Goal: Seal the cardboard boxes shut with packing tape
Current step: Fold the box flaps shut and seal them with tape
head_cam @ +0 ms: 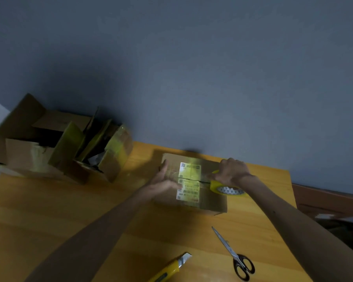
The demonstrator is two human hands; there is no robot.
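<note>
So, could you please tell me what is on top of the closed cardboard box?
A white shipping label spans its seam; the left hand presses beside it, and the right hand grips a yellow roll of packing tape at its edge. The contents are hidden.

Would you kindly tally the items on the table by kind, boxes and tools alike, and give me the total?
cardboard boxes: 3 (closed box, large open box, smaller open box)
tape roll: 1
scissors: 1
utility knife: 1
Total: 6
</note>
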